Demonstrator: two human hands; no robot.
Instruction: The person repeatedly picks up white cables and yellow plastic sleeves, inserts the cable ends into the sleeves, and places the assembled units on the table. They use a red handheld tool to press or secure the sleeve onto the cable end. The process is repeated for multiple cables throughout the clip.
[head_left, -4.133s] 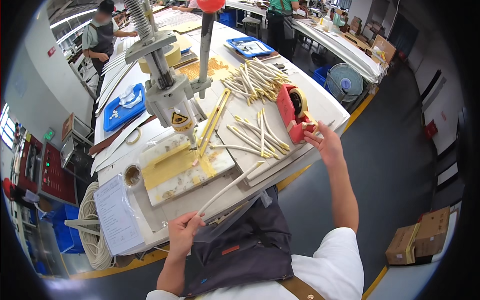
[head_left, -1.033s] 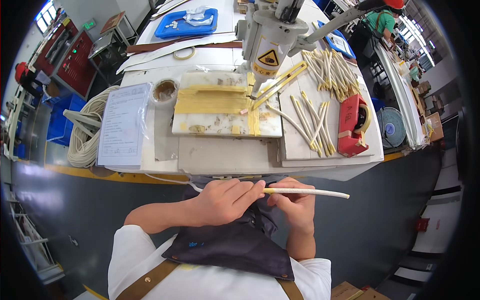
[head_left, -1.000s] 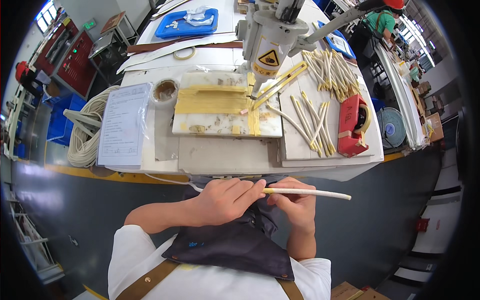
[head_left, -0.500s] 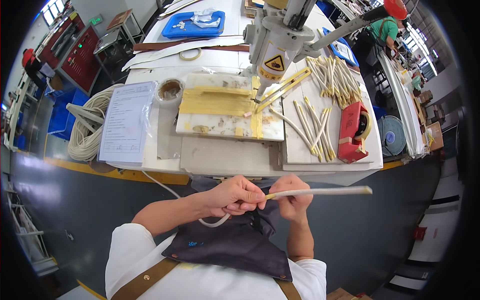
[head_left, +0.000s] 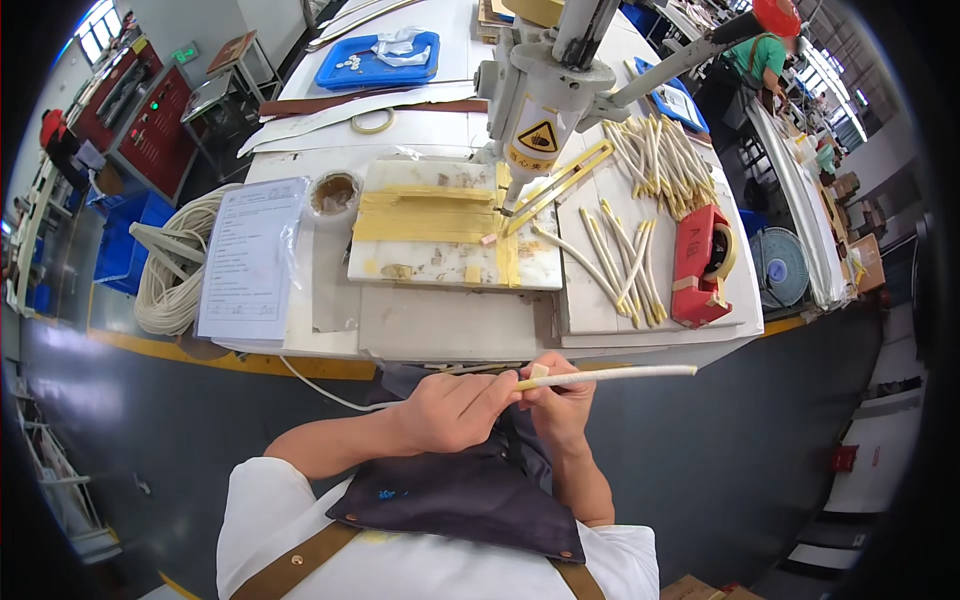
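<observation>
In front of the table edge I hold a white cord point(head_left: 630, 375) across my body. My left hand point(head_left: 452, 408) is closed round it, knuckles up. Close beside it, my right hand point(head_left: 562, 405) is closed with its fingertips at a yellow taped section point(head_left: 528, 384) of the cord. A small pale yellow tape flap point(head_left: 540, 371) stands up by the right fingertips. The cord's free end sticks out to the right past my right hand. Its other side runs left below the table edge. What lies inside my left fist is hidden.
On the table a press point(head_left: 545, 110) stands over a taped white block point(head_left: 455, 260). Cut cords with yellow ends point(head_left: 630, 260) lie right, beside a red tape dispenser point(head_left: 703, 265). A coil of white cord point(head_left: 180, 290) and a paper sheet point(head_left: 255, 255) are left.
My left hand has turned over, its knuckles now upward. The cord's free end has shifted left, and a tape flap now shows at the right fingertips.
</observation>
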